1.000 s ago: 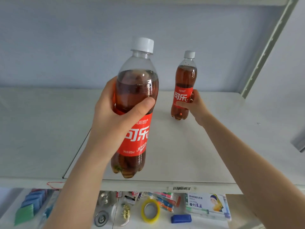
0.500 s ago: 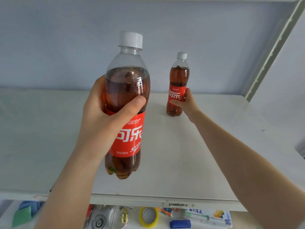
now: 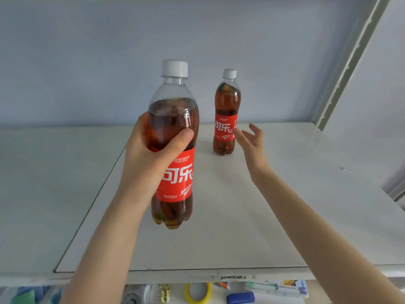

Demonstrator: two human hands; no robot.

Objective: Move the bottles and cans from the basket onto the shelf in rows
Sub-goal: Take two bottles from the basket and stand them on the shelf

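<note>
The right hand (image 3: 252,142) has just let go of the first cola bottle (image 3: 225,126), which now stands upright near the back edge of the shelf (image 3: 295,205), fingers spread beside it, while the left hand (image 3: 144,163) grips the second bottle (image 3: 177,181) above the middle, likely next in the row.

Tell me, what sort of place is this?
Likely a small shop or stockroom: a white metal shelf with a barcode tag on its front edge, a standing cola bottle, a held cola bottle, and a yellow tape roll among stationery below.
</note>
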